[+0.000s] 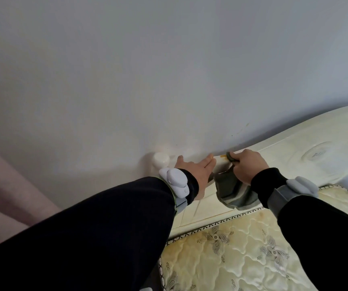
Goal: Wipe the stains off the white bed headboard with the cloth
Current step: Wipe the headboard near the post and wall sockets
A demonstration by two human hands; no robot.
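Scrubbing looks underway lower centre of the frame: the grey cloth (229, 190) is clenched in the right grip (249, 164) against the white headboard (284, 150) top edge, the left grip (196, 166) is laid flat and open beside it, and firmer rubbing is probably needed on the yellowish stain (223, 157).

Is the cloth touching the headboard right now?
Touching. In the head view the right hand grips the grey cloth, its bunched end pressed onto the top edge of the headboard.

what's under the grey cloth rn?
The cloth, gripped by the right hand, hangs over the white headboard. A yellowish stain shows on the top edge beside it. Any stains beneath the cloth are covered.
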